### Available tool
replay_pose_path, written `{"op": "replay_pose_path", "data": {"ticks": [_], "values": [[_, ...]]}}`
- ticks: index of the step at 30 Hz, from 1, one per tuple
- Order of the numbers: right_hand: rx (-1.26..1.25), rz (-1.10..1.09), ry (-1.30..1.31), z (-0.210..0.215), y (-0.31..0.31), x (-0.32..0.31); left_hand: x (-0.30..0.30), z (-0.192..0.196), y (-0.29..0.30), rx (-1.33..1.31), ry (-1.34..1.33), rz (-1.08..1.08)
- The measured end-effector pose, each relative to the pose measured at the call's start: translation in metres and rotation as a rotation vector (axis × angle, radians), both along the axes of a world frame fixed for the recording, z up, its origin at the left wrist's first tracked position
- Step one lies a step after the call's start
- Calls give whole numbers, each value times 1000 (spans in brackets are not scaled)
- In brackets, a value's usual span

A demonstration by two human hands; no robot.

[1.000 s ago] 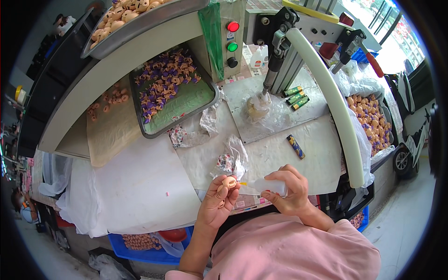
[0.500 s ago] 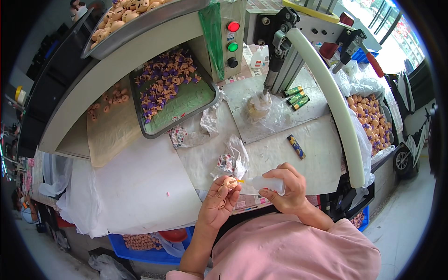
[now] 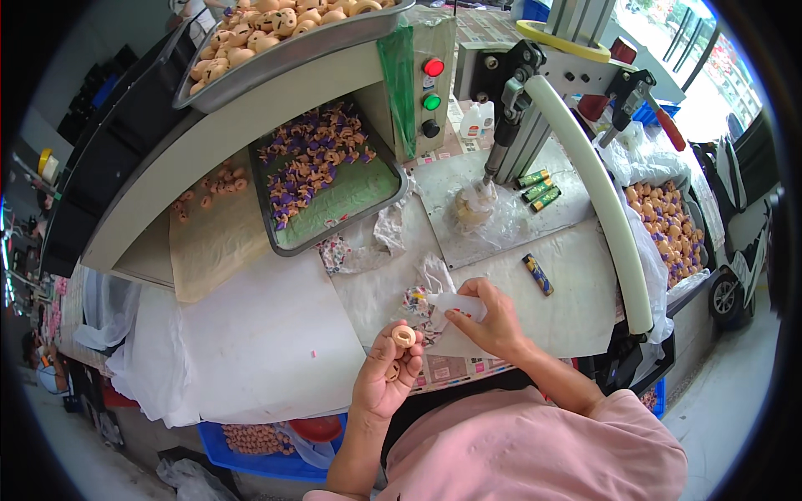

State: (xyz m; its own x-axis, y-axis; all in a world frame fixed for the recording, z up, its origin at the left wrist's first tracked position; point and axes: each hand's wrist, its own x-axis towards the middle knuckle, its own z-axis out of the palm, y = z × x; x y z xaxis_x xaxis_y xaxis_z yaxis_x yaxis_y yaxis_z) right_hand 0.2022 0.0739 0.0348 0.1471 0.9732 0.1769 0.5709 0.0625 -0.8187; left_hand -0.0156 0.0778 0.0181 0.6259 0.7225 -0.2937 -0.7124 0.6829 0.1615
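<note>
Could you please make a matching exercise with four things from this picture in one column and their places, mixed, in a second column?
Things:
1. small tan ring
2. white squeeze bottle
3. purple and orange pieces
4. dark lighter

Places:
A. in the grey tray with the green bottom
B. lying alone on the table, right of the hands
C. at the fingertips of the left hand
D. in the grip of the right hand

Pairs: 1-C, 2-D, 3-A, 4-B
</note>
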Motion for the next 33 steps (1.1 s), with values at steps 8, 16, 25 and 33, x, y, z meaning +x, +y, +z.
{"op": "replay_pose_path", "data": {"ticks": [8, 16, 25, 33], "values": [[217, 298, -282, 44, 60, -46, -35, 7, 3, 75, 16, 150], [442, 426, -512, 27, 225, -130, -60, 21, -19, 77, 11, 165], [357, 389, -675, 7, 266, -169, -104, 23, -41, 36, -3, 253], [112, 454, 50, 54, 170, -136, -112, 9, -14, 20, -34, 247]]}}
